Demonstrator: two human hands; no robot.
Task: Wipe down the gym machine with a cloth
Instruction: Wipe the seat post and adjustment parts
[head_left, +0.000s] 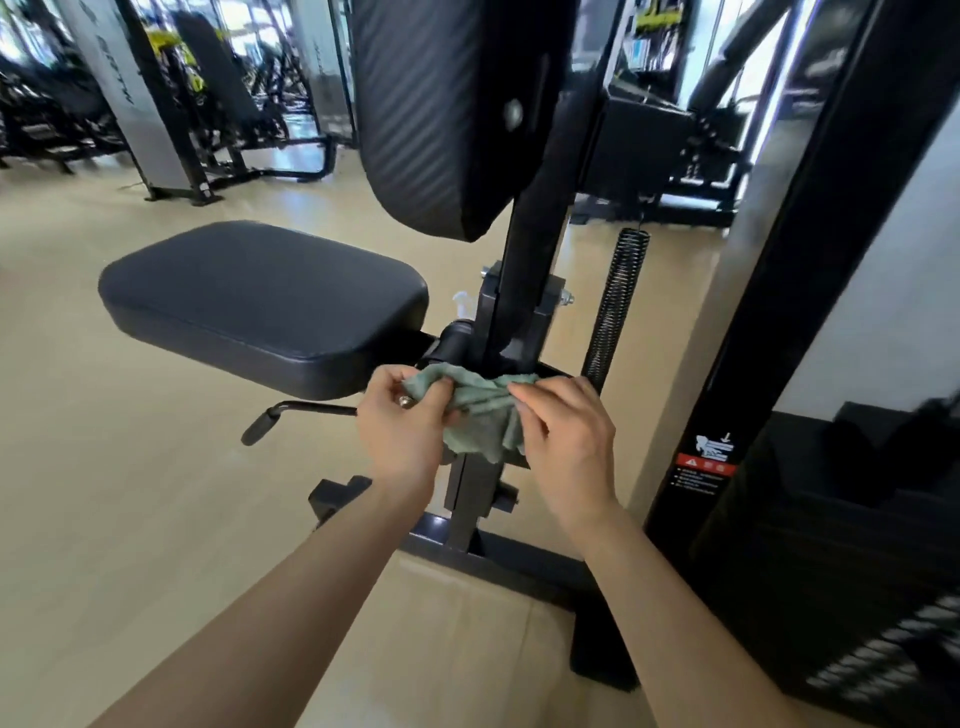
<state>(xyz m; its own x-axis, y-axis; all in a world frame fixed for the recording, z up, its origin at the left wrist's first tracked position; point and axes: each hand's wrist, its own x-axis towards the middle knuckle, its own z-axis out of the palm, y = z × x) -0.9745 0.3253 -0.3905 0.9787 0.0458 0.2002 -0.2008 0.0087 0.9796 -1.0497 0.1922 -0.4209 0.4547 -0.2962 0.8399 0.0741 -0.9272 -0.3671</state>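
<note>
I have one wide-angle view, worn on the head, facing forward and down, close above the gym machine (260, 296).

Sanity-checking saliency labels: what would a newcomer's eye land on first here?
The green cloth at centre, held by the left hand and right hand against the black frame beside the seat pad. Then the wide seat pad at left, the ribbed back pad above, and a coiled spring upright at right.
</note>
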